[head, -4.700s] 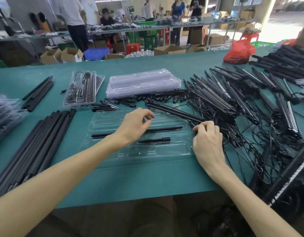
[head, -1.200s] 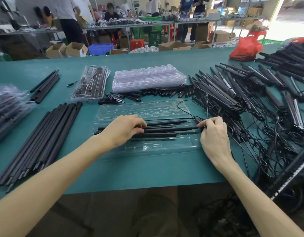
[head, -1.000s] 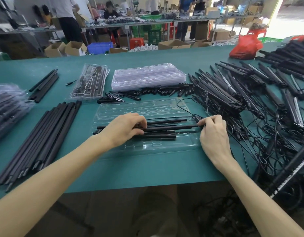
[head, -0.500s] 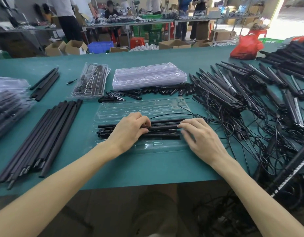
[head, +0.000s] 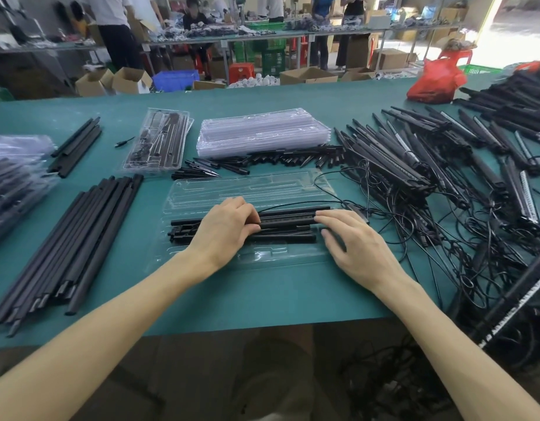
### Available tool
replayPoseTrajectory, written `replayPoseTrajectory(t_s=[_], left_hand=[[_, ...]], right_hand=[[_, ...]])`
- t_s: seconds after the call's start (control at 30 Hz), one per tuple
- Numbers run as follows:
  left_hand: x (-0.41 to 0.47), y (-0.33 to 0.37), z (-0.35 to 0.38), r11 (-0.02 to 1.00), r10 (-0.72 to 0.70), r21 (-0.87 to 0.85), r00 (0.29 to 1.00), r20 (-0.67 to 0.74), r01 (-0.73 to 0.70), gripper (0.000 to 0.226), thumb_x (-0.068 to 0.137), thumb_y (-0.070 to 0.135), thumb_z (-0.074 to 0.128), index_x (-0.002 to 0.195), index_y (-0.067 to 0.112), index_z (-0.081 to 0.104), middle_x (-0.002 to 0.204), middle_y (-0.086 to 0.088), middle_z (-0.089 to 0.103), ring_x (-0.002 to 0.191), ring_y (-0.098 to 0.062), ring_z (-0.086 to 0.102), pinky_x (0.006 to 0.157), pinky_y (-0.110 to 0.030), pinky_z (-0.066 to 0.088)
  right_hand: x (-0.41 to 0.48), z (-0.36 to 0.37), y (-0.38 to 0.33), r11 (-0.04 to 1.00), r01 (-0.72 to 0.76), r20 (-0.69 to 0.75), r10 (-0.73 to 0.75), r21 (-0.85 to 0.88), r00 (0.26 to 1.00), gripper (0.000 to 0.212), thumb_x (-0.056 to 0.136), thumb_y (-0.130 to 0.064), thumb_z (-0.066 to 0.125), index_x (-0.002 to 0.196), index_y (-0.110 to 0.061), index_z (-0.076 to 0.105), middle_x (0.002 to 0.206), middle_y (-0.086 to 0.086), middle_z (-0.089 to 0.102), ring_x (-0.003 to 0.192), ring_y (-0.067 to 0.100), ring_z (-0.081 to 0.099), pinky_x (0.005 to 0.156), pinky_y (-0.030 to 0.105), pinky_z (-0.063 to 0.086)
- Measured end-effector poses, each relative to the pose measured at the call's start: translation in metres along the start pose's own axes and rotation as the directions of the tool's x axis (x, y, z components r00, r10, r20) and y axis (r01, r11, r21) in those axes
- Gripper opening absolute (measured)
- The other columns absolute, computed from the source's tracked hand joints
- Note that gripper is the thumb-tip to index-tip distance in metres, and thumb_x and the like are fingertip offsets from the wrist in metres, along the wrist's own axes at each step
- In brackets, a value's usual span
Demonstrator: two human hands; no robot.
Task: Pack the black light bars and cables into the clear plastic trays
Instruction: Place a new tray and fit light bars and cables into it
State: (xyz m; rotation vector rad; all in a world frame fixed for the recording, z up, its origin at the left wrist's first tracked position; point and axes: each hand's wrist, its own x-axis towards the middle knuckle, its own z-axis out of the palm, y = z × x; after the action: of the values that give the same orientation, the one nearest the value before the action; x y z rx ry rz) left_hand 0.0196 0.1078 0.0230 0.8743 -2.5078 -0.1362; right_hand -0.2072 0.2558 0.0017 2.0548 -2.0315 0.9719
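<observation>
Fingers of the left hand (head: 226, 229) curl down over the middle of the black light bars (head: 288, 220), with the thumb tucked against the near side of the bundle, so the hand grips them. The bars lie lengthwise in the near half of the open clear tray (head: 262, 257), which sits on the green table (head: 262, 296) directly in front of the person. The right hand (head: 355, 243) is spread and nearly flat, its fingers straight and slightly apart; the fingertips (head: 320, 213) touch the right ends of the bars and hold nothing. A thin black cable (head: 296, 206) runs along the far edge of the bars and trails off right into the tangled pile of bars and leads (head: 414, 171). The tray's far half lies empty beyond the hands. Behind it are a row of small black pieces (head: 293, 158), a stack of empty trays (head: 262, 132) and a packed tray (head: 159, 141). Long black rods (head: 74, 238) lie to the left.
</observation>
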Motion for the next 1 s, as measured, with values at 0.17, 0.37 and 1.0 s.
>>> replayPoseTrajectory(t_s=[0.17, 0.37, 1.0], left_hand=[[-0.006, -0.005, 0.001, 0.994, -0.003, -0.108, 1.0, -0.03, 0.0, 0.019, 0.094, 0.024, 0.069, 0.11, 0.014, 0.066, 0.107, 0.003, 0.058, 0.106, -0.015, 0.052, 0.099, -0.031, 0.044], [-0.006, -0.02, -0.014, 0.989, -0.077, -0.136, 0.983, -0.164, 0.055, 0.016, 0.095, 0.02, 0.068, 0.11, 0.014, 0.067, 0.102, 0.004, 0.055, 0.097, -0.012, 0.052, 0.096, -0.03, 0.042], [-0.04, -0.091, -0.05, 0.944, -0.204, -0.225, 0.962, 0.182, 0.242, 0.025, 0.089, 0.024, 0.075, 0.114, 0.023, 0.076, 0.113, 0.005, 0.065, 0.113, -0.016, 0.056, 0.105, -0.031, 0.038]], right_hand=[[0.0, 0.0, 0.0, 1.0, -0.003, 0.004, 0.003, -0.007, 1.0, 0.031, 0.1, -0.016, 0.056, 0.13, -0.012, 0.066, 0.133, -0.004, 0.063, 0.13, 0.011, 0.05, 0.111, 0.022, 0.037], [0.002, 0.001, 0.003, 0.997, -0.013, -0.04, 0.01, -0.074, 0.999, 0.033, 0.098, -0.015, 0.06, 0.129, -0.007, 0.063, 0.124, 0.001, 0.067, 0.124, 0.021, 0.051, 0.108, 0.037, 0.042], [0.007, 0.001, 0.015, 0.98, -0.195, -0.09, 0.198, 0.037, 0.976, 0.024, 0.099, -0.003, 0.057, 0.117, -0.009, 0.071, 0.112, 0.001, 0.069, 0.114, 0.017, 0.05, 0.096, 0.016, 0.03]])
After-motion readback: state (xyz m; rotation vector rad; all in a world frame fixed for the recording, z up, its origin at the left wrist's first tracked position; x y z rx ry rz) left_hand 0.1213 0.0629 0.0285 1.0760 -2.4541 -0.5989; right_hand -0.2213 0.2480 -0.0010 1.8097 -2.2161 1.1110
